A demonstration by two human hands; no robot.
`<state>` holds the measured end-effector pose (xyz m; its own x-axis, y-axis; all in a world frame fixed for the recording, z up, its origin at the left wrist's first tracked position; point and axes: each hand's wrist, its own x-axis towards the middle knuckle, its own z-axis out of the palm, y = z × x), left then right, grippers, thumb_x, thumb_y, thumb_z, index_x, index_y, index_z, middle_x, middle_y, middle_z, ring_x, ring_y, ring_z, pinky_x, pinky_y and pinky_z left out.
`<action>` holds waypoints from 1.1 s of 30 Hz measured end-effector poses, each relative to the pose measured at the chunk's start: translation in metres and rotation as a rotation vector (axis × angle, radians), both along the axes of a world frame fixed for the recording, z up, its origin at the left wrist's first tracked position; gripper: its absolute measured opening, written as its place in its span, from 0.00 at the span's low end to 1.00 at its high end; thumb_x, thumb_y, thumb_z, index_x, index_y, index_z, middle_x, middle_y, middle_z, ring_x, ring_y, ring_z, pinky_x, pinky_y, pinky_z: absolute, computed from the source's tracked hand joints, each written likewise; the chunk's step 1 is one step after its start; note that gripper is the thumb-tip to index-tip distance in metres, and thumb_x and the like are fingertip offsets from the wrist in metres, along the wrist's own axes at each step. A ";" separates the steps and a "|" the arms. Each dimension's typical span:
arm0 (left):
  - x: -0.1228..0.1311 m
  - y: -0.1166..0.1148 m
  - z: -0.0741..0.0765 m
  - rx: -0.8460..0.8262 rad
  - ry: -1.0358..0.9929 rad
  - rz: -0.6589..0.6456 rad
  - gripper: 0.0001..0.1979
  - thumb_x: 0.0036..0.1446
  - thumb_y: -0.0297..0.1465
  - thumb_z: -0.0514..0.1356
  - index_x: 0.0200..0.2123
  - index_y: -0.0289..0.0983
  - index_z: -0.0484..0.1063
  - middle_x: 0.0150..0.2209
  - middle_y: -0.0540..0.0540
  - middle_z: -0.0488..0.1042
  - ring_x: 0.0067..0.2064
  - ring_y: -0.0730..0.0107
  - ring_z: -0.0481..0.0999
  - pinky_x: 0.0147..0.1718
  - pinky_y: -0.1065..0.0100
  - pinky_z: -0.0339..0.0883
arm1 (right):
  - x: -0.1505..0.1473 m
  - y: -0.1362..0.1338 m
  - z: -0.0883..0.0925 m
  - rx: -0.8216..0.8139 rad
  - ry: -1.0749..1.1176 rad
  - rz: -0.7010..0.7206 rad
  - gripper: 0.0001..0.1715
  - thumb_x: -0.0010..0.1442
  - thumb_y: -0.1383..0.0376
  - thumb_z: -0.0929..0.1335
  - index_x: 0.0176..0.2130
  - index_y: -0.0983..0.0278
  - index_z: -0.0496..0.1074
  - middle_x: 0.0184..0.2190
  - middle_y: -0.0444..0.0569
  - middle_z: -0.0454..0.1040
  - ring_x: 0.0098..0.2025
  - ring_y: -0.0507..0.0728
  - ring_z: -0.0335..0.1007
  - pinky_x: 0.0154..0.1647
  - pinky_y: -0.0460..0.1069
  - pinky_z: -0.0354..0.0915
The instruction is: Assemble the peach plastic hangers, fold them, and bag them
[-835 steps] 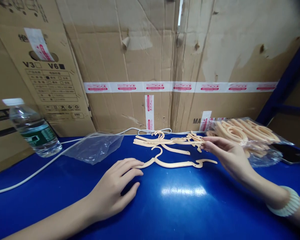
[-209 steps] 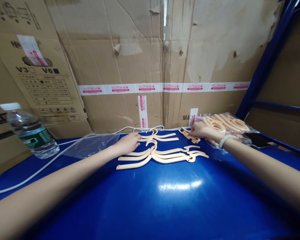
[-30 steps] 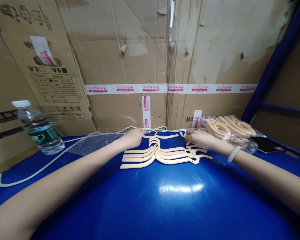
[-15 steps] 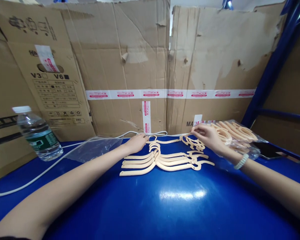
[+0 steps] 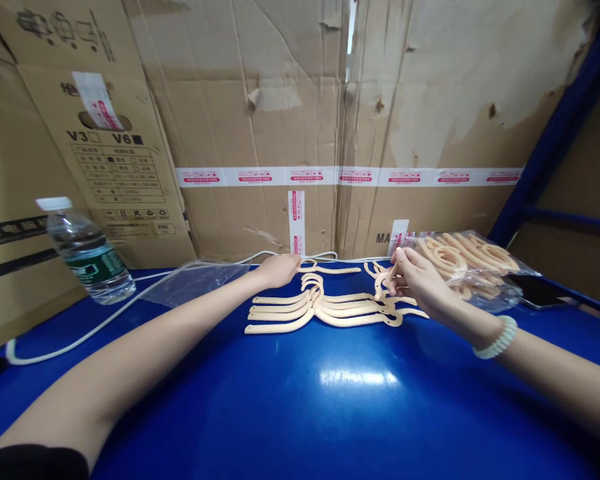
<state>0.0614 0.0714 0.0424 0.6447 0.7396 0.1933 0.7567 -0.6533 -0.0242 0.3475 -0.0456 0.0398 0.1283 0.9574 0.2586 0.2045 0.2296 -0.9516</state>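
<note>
Several cream plastic hangers (image 5: 325, 308) lie nested in a row on the blue table (image 5: 330, 413). One more hanger (image 5: 330, 269) lies behind them near the cardboard. My left hand (image 5: 279, 270) reaches far forward and rests on the left end of that back hanger, fingers curled over it. My right hand (image 5: 416, 285) hovers at the right end of the row, fingers pinched on a small cream hanger piece (image 5: 383, 283). A pale bead bracelet (image 5: 500, 338) sits on my right wrist.
A clear bag of more cream hangers (image 5: 467, 261) lies at the right, a dark phone (image 5: 535, 291) beside it. An empty clear bag (image 5: 200, 280), a white cable (image 5: 80, 333) and a water bottle (image 5: 87, 252) are on the left. Cardboard boxes (image 5: 300, 133) wall the back.
My right hand has come back from the far edge toward the row's right end with a hanger piece pinched. My left hand stays on the back hanger.
</note>
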 end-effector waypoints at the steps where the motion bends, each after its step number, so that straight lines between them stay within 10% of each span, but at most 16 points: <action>1: -0.001 -0.002 0.002 -0.005 -0.008 0.009 0.13 0.65 0.34 0.59 0.50 0.34 0.70 0.48 0.42 0.74 0.45 0.61 0.77 0.43 0.55 0.73 | 0.000 -0.002 -0.002 -0.009 0.019 0.002 0.20 0.63 0.44 0.62 0.33 0.57 0.57 0.18 0.39 0.66 0.15 0.52 0.66 0.14 0.46 0.57; 14: -0.019 -0.070 0.030 0.103 -0.179 0.003 0.05 0.64 0.30 0.55 0.42 0.38 0.69 0.37 0.45 0.78 0.37 0.60 0.78 0.36 0.64 0.68 | -0.001 -0.024 -0.010 -0.015 0.108 0.037 0.23 0.43 0.63 0.74 0.41 0.61 0.71 0.30 0.44 0.70 0.30 0.54 0.70 0.29 0.49 0.69; 20: -0.040 -0.128 0.003 0.165 -0.244 -0.011 0.06 0.65 0.32 0.52 0.41 0.39 0.67 0.38 0.47 0.78 0.33 0.63 0.79 0.30 0.67 0.66 | -0.006 -0.036 -0.001 -0.089 0.232 0.128 0.17 0.45 0.57 0.78 0.32 0.62 0.75 0.37 0.49 0.77 0.39 0.57 0.76 0.48 0.54 0.72; 33: -0.050 -0.145 -0.042 0.195 -0.544 -0.271 0.10 0.66 0.25 0.55 0.49 0.39 0.70 0.43 0.43 0.78 0.43 0.64 0.79 0.41 0.66 0.73 | -0.015 -0.044 -0.007 -0.245 0.196 0.155 0.22 0.34 0.56 0.82 0.22 0.64 0.73 0.37 0.51 0.79 0.33 0.56 0.76 0.36 0.52 0.76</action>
<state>0.0114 -0.0737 0.0008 0.5756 0.4821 0.6605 0.5029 -0.8456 0.1789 0.3324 -0.0896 0.0323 0.0006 1.0000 0.0038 -0.0075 0.0038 -1.0000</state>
